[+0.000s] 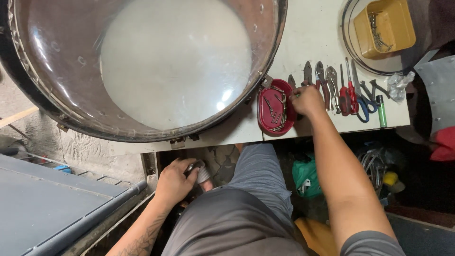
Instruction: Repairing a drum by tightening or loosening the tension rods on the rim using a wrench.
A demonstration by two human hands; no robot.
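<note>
My right hand (308, 100) reaches up onto the white tabletop (308, 42), its fingers closed at the right rim of a red oval tray (263, 108) that holds several metal screws and rods. What the fingers pinch is hidden. My left hand (174, 182) is below the table edge near my knee, closed around a small dark metal part (193, 167) with a pale end. A large round drum shell (142, 66) with a clear, cloudy skin lies on the table, touching the tray's left side.
Pliers, a red-handled screwdriver (351, 92), blue-handled scissors (364, 105) and a green lighter (381, 111) lie in a row right of my hand. A yellow bin (385, 27) with screws sits inside a hoop at the back right. A green bag (306, 176) lies under the table.
</note>
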